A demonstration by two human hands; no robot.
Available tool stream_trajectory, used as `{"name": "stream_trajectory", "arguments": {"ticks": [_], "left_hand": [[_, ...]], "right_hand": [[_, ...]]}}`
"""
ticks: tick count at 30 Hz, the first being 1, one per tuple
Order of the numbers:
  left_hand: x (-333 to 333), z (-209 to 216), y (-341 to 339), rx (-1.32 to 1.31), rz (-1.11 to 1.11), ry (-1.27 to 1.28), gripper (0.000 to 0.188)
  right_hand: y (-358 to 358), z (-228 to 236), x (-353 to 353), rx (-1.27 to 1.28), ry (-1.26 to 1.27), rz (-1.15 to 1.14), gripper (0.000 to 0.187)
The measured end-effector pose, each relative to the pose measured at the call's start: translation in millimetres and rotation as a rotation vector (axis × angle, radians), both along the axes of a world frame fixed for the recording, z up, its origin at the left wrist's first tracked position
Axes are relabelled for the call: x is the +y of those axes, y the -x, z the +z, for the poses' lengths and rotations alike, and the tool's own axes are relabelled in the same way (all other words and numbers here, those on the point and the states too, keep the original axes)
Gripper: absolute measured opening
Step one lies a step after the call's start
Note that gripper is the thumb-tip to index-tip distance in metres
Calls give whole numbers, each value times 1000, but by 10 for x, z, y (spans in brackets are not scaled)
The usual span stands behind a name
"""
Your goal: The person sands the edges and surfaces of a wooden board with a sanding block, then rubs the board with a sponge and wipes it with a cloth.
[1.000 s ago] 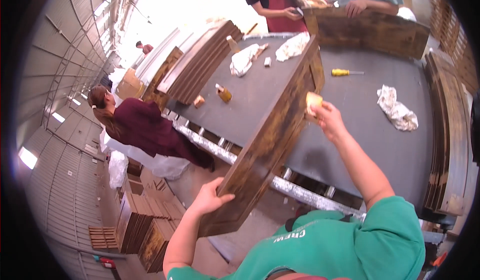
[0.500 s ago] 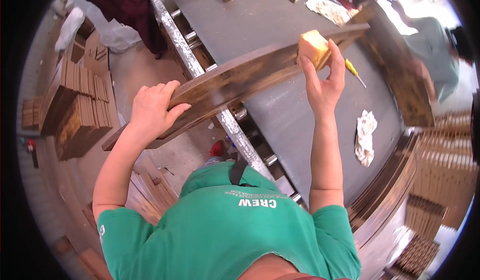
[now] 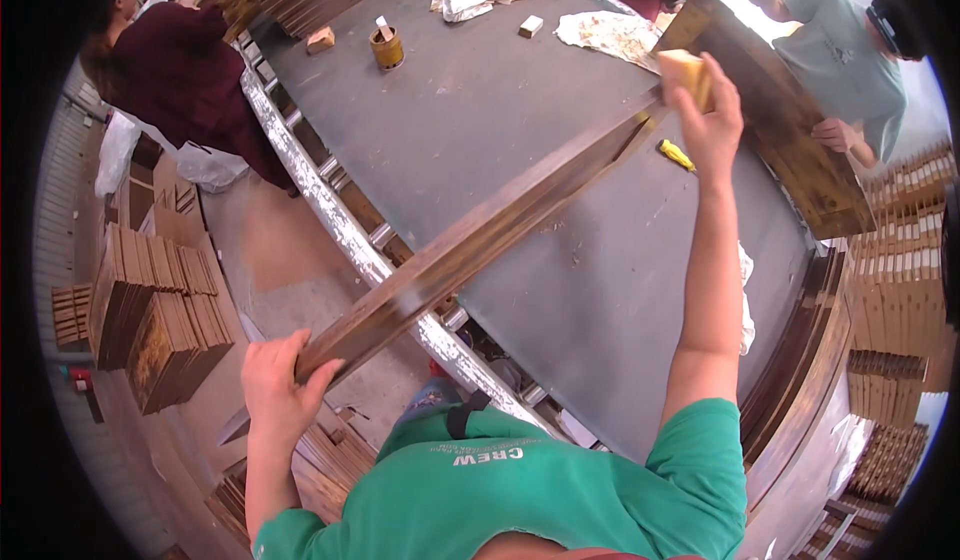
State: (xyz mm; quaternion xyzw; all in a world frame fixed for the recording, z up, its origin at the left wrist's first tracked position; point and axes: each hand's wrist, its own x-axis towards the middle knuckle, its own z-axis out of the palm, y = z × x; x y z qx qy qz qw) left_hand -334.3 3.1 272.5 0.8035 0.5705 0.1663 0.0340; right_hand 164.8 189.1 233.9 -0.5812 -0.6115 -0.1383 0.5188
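Note:
A long dark-stained wooden board (image 3: 470, 245) slants across the view, held up over the table's near-left edge. My left hand (image 3: 272, 385) grips its near end, with the thumb on one side and the fingers on the other. At the far end, my right hand (image 3: 714, 115) pinches a yellow sponge block (image 3: 684, 70) against or very close to the board. That contact is partly hidden by my fingers. On the table, just beyond the right forearm, lies a yellow-handled tool (image 3: 677, 155).
The grey table (image 3: 400, 140) has a roller rail (image 3: 350, 225) along its left. On it are a brown can (image 3: 387, 52), a small block (image 3: 531, 27) and crumpled cloths (image 3: 610, 36). One co-worker (image 3: 845, 65) holds a wide board (image 3: 790, 125); another person (image 3: 185, 75) stands left. Wood stacks (image 3: 165, 310) flank me.
The board has swung steeper, its near end lower. My left hand has come down toward me; my right hand and the sponge have moved up and right to the far end.

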Motion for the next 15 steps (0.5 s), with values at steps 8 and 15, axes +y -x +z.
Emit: {"name": "stream_trajectory", "arguments": {"ticks": [8, 15], "left_hand": [[48, 12, 15, -6, 22, 11, 42], [67, 18, -7, 48, 8, -17, 41]], "right_hand": [[-1184, 15, 560, 226, 124, -473, 66], [-791, -29, 363, 576, 103, -18, 63]]}}
